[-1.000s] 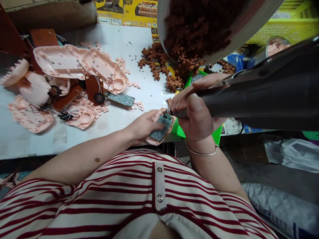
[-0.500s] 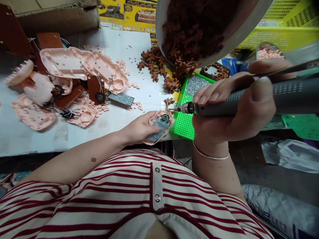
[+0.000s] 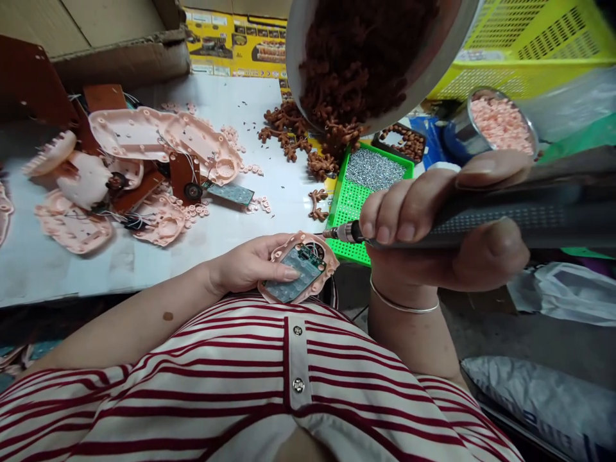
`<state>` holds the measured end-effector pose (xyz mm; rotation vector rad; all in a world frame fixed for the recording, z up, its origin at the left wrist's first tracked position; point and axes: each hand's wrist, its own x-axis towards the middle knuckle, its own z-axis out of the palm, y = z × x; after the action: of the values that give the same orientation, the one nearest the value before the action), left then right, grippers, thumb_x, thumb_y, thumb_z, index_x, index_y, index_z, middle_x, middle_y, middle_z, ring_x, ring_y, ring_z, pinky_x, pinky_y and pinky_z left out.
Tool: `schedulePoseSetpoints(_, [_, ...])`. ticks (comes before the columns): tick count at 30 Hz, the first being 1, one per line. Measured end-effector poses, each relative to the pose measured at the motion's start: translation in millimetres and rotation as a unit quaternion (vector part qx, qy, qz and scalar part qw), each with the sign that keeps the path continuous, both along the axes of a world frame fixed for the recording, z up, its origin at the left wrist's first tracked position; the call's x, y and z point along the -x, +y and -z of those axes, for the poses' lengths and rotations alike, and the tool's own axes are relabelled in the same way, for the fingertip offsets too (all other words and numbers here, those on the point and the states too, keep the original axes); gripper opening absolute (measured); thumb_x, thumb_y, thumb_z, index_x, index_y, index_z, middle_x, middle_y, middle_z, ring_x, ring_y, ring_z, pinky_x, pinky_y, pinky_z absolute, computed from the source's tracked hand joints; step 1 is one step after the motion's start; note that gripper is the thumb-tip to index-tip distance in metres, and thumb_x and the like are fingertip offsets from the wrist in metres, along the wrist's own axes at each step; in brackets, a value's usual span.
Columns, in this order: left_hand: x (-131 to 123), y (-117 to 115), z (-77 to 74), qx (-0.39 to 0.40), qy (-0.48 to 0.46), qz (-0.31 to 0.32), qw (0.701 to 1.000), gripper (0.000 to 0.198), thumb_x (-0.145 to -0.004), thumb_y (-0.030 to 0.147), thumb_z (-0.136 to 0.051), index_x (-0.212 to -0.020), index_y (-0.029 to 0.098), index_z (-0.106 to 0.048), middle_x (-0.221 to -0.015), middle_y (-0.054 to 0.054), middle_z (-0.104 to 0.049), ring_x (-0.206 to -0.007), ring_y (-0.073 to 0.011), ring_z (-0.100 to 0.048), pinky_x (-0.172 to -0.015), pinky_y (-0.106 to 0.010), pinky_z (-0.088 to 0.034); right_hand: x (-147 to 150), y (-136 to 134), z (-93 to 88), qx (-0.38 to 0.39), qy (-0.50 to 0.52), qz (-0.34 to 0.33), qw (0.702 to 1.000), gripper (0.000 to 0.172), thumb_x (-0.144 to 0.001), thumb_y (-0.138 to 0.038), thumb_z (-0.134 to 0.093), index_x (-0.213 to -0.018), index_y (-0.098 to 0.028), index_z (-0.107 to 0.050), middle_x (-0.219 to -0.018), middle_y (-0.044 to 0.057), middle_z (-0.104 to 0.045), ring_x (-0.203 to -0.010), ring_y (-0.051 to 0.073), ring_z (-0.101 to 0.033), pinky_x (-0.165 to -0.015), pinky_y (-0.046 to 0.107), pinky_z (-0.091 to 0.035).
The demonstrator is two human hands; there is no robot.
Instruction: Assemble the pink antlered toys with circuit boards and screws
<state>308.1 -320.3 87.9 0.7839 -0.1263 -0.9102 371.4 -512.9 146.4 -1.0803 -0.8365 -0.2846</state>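
Note:
My left hand (image 3: 250, 264) grips a pink plastic shell (image 3: 332, 262) low over the table's front edge, thumb pressed on the grey-blue circuit board (image 3: 301, 273) lying inside it. Wires and a round dark part show beside the board. In my right hand (image 3: 409, 212) is a dark electric screwdriver (image 3: 500, 215), its metal chuck (image 3: 344, 232) pointing left. The tip comes up to the shell's upper right rim; whether it touches a screw I cannot make out. Behind the chuck lies a green tray (image 3: 353, 204) with many small silver screws (image 3: 373, 168).
A tipped white tub (image 3: 296, 77) spills brown branch-shaped parts (image 3: 289, 131). Pink shells (image 3: 129, 131), brown boards and a loose circuit board (image 3: 228, 194) cover the table's left. At the right are a metal bowl (image 3: 500, 122) of pink pieces and a yellow basket (image 3: 520, 70).
The shell has come lower and nearer my body, tilted so more of its board shows. The screwdriver tip has dropped with it to the shell's rim. The whole view has shifted slightly.

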Motion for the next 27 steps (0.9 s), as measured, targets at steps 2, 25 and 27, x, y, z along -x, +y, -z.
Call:
schedulePoseSetpoints(2, [0.1, 1.4, 1.6, -0.007, -0.006, -0.003, 1.000, 0.039, -0.081, 0.023, -0.078, -0.118, 0.015, -0.072, -0.097, -0.012, -0.073, -0.083, -0.0198, -0.069, -0.077, -0.030, -0.055, -0.2, -2.1, -1.8, -0.009, 0.007, -0.024, 1.000, 0.010, -0.085, -0.036, -0.070, -0.091, -0.028, -0.069, -0.050, -0.010, -0.042, -0.035, 0.010, -0.045, -0.034, 0.024, -0.043])
schedulePoseSetpoints(25, [-5.9, 9.6, 8.9, -0.260, -0.483, -0.044, 0.835, 0.048, -0.095, 0.024, -0.059, -0.143, 0.018, -0.058, -0.145, -0.017, -0.060, -0.136, -0.0263, -0.056, -0.118, -0.040, -0.042, 21.4, -2.4, -14.5, -0.014, 0.133, -0.002, 0.991, 0.012, -0.083, -0.033, -0.077, -0.090, -0.026, -0.070, -0.057, -0.006, -0.053, -0.044, 0.013, -0.051, -0.044, 0.030, -0.050])
schedulePoseSetpoints(27, [-5.8, 8.0, 5.8, -0.260, -0.461, -0.051, 0.847, 0.046, -0.094, 0.024, -0.061, -0.140, 0.019, -0.062, -0.143, -0.016, -0.061, -0.135, -0.0269, -0.056, -0.118, -0.040, -0.042, 18.4, -1.8, -13.8, -0.002, 0.119, -0.006, 0.993, 0.012, -0.081, -0.033, -0.078, -0.089, -0.027, -0.070, -0.055, -0.006, -0.053, -0.043, 0.013, -0.050, -0.042, 0.030, -0.049])
